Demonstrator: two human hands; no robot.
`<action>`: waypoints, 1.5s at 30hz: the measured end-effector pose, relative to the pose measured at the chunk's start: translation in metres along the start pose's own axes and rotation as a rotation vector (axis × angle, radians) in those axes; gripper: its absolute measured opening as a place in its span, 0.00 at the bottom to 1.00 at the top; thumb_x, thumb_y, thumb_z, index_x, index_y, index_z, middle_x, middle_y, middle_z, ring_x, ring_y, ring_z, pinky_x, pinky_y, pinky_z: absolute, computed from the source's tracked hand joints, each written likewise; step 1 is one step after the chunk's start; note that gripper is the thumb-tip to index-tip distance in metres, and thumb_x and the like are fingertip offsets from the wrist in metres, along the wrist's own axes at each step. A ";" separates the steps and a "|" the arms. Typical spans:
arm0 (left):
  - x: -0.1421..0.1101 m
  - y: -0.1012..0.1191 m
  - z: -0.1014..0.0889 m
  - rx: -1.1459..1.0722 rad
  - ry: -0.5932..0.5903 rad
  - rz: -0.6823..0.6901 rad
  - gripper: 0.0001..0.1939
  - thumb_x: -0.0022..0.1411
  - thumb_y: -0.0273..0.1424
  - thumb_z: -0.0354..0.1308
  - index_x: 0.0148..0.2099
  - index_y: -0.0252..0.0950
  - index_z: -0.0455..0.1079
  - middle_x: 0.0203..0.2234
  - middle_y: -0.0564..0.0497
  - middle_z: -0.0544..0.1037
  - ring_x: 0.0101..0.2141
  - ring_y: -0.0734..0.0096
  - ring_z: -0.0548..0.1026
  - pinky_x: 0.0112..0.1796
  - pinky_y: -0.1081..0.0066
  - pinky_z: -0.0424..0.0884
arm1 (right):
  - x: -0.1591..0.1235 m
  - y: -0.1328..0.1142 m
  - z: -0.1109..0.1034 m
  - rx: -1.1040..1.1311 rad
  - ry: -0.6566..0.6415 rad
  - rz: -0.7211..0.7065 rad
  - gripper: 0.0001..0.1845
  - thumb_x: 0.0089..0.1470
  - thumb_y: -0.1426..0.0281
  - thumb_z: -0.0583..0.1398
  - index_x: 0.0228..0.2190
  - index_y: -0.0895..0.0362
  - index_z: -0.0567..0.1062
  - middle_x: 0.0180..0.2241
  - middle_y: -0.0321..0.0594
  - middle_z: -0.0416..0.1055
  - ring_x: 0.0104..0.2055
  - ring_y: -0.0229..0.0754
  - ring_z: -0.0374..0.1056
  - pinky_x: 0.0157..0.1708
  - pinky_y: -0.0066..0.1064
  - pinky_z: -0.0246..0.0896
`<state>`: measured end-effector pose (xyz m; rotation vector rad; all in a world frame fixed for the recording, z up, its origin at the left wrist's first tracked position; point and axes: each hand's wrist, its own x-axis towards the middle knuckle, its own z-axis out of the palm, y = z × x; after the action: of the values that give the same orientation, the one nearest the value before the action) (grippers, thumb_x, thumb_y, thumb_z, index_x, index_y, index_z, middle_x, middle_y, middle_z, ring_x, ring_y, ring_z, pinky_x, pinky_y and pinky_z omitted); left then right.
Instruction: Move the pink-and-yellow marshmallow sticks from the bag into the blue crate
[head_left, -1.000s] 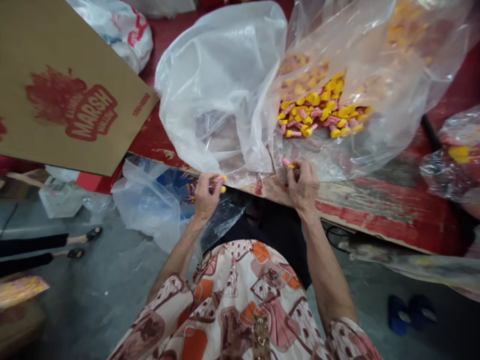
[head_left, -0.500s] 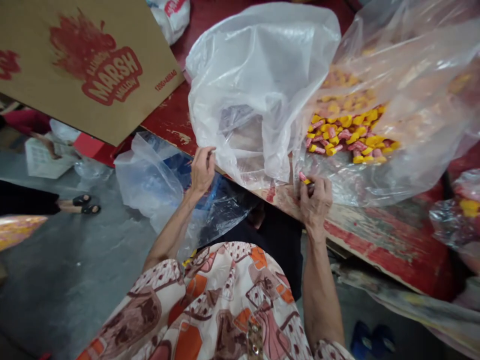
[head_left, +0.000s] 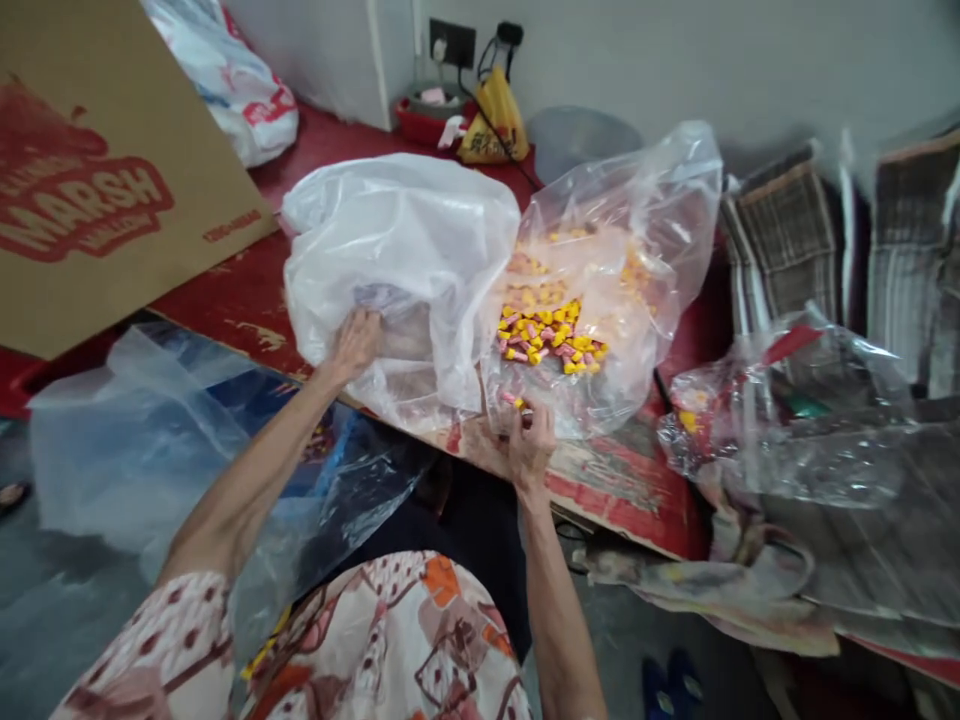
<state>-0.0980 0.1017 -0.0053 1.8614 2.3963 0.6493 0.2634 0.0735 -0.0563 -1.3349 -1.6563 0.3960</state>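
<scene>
My left hand (head_left: pixel 358 342) reaches to the mouth of a white plastic bag (head_left: pixel 405 215), fingers apart and slightly bent, with no object visible in them. Something purplish-grey shows dimly inside that bag, beyond the fingertips. At the table's front edge, my right hand (head_left: pixel 531 445) pinches a small pink-and-yellow candy (head_left: pixel 513 400) between thumb and fingers. Just beyond it lies a clear plastic bag (head_left: pixel 667 215), its mouth facing me. Many similar candies (head_left: pixel 551 335) are heaped in the bag's opening and show through its film.
The worn red table (head_left: pixel 630 500) bears a marshmallow carton (head_left: pixel 97 190) at left. A clear bag (head_left: pixel 75 450) hangs by a blue container below the front edge. At right are crumpled clear packaging (head_left: pixel 810 400) and striped fabric (head_left: pixel 787 230). A yellow bag (head_left: pixel 495 115) stands behind.
My left hand has moved from the white bag's near edge into its opening. The right hand still pinches the candy. The view has shifted, showing more of the wall and right side.
</scene>
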 end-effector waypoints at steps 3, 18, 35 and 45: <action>0.001 0.020 -0.014 -0.207 0.109 0.007 0.12 0.74 0.33 0.53 0.54 0.37 0.74 0.49 0.40 0.79 0.48 0.55 0.82 0.54 0.56 0.80 | 0.005 -0.001 -0.001 0.033 -0.086 0.046 0.21 0.74 0.53 0.52 0.42 0.53 0.78 0.40 0.46 0.78 0.41 0.47 0.73 0.44 0.39 0.71; -0.051 0.147 0.013 -0.757 -0.435 0.381 0.11 0.73 0.39 0.60 0.47 0.38 0.77 0.38 0.50 0.80 0.38 0.65 0.79 0.41 0.68 0.78 | 0.007 -0.036 -0.016 0.668 -0.359 0.449 0.23 0.59 0.49 0.68 0.47 0.50 0.76 0.39 0.38 0.80 0.37 0.42 0.77 0.39 0.34 0.75; -0.055 0.155 0.035 -0.595 -0.693 0.357 0.14 0.73 0.34 0.58 0.58 0.39 0.67 0.38 0.52 0.75 0.37 0.65 0.77 0.41 0.65 0.78 | 0.115 0.020 0.026 -0.074 -0.371 -0.053 0.28 0.65 0.80 0.50 0.61 0.56 0.77 0.60 0.52 0.75 0.59 0.51 0.71 0.62 0.43 0.68; -0.099 0.162 0.042 -0.299 -0.497 0.556 0.05 0.73 0.26 0.54 0.47 0.41 0.64 0.46 0.43 0.77 0.48 0.56 0.80 0.49 0.58 0.80 | 0.093 0.029 0.034 -0.066 -0.221 0.016 0.17 0.68 0.70 0.54 0.50 0.54 0.79 0.51 0.51 0.80 0.46 0.50 0.74 0.47 0.38 0.68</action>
<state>0.0905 0.0530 -0.0089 2.2189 1.4086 0.4532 0.2560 0.1763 -0.0526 -1.3942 -1.8550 0.5172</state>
